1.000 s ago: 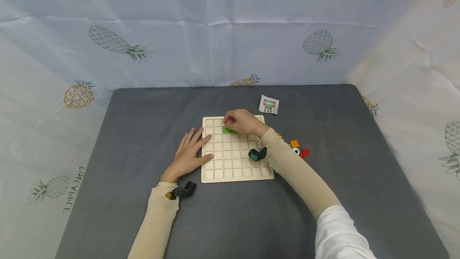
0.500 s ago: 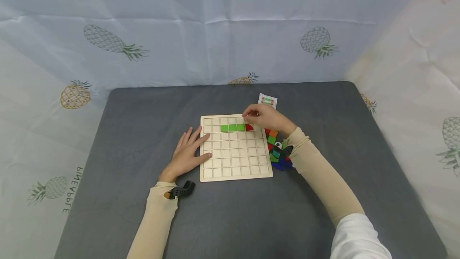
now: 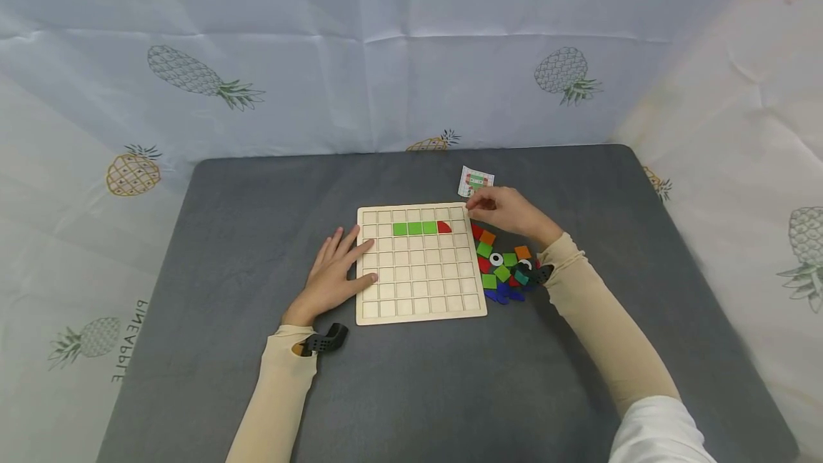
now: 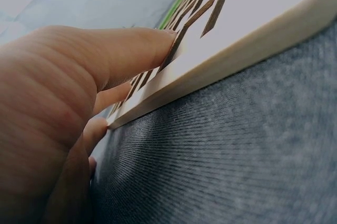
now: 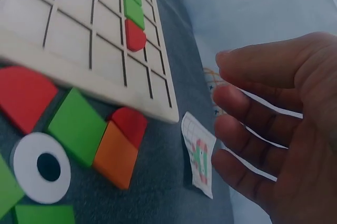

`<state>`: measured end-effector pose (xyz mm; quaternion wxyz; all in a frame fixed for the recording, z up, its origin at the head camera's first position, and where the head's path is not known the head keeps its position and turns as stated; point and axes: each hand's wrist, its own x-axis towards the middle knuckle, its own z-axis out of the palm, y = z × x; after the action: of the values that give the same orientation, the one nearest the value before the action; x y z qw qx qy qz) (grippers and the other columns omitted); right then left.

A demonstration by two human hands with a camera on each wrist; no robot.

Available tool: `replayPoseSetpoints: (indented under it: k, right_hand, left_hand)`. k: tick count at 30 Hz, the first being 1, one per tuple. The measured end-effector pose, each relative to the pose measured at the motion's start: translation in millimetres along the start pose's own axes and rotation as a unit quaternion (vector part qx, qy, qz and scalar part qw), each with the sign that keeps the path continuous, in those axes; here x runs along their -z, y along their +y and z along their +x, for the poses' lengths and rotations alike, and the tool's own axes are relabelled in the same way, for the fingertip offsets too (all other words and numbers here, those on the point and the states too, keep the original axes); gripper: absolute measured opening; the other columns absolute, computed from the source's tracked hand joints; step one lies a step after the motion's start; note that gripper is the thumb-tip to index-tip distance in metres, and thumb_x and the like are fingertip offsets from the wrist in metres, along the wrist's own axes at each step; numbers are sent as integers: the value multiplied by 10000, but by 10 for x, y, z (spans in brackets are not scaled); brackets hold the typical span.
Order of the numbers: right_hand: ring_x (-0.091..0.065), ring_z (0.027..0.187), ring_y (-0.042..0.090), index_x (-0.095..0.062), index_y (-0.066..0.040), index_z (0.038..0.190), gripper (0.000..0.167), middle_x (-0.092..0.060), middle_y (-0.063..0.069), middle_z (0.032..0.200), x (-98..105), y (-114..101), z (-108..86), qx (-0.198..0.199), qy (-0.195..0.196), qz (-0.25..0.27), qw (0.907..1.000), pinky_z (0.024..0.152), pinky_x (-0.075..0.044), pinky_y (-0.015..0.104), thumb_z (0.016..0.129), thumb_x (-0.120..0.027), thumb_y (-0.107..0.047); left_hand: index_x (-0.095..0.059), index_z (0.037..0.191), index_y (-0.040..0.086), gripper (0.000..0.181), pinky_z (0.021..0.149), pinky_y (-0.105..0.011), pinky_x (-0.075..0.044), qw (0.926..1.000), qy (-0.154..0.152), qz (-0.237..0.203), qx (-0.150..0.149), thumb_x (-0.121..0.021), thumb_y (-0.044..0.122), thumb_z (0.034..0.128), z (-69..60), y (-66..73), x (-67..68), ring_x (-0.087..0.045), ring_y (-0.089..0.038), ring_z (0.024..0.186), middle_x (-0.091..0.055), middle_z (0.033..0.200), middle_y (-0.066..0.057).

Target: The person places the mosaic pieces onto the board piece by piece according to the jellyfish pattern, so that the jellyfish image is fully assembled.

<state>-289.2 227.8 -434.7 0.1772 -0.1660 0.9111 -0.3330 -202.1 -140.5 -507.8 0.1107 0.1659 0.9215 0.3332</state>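
Observation:
The left hand (image 3: 329,283) lies spread at the left side of a wooden grid board (image 3: 411,311), thumb and forefinger over its edge. In the left wrist view, that hand's (image 4: 58,87) thumb tip touches the board's (image 4: 210,61) rim. Three green squares (image 3: 414,228) and a red rounded piece (image 3: 444,227) form a line in the board's upper part. The right hand (image 3: 511,211) hovers off the board's top right corner, near a patterned card (image 3: 469,178). In the right wrist view, that hand's (image 5: 305,150) fingers bend loosely and hold nothing.
Loose pieces lie right of the board, among them green squares (image 3: 489,281), an orange square (image 3: 523,253), a white ring-like piece (image 3: 496,259) and blue pieces (image 3: 516,296). A pineapple-patterned cloth (image 3: 386,91) hangs behind the grey table (image 3: 411,391).
The right hand has moved rightward from over the green squares, past the red piece, and off the board. The green row and red piece are now uncovered. The left hand stays on the board's edge.

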Motion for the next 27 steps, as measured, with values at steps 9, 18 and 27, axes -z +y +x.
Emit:
replayPoseSetpoints:
  k: [9,18,27]
  right_hand:
    - [-541,891,247,-670,-30,1239,265,-612,135,1086,-46,81,-54,-139,-276,-372,9988,747,-495,346,992,-640,-122]
    - [-558,957,273,-641,-28,1269,324,-601,159,1151,-142,138,-47,-263,-393,-587,9972,803,-531,381,966,-686,-133]
    - [-534,934,255,-615,-6,1302,399,-581,159,1107,-196,175,-50,-290,-577,-994,9929,796,-509,375,952,-707,-172]
  left_hand:
    - [-415,1568,216,741,1299,-506,45,10000,13,-12,-3,-705,430,921,-1,-9,-1,18,-327,1605,-138,1724,-43]
    - [-413,1569,212,743,1299,-506,47,10000,8,-21,-21,-704,433,922,1,-13,-5,24,-325,1605,-136,1724,-49]
    - [-417,1567,209,742,1300,-500,45,10000,30,-21,22,-706,429,920,0,-5,-12,22,-321,1606,-138,1724,-45]
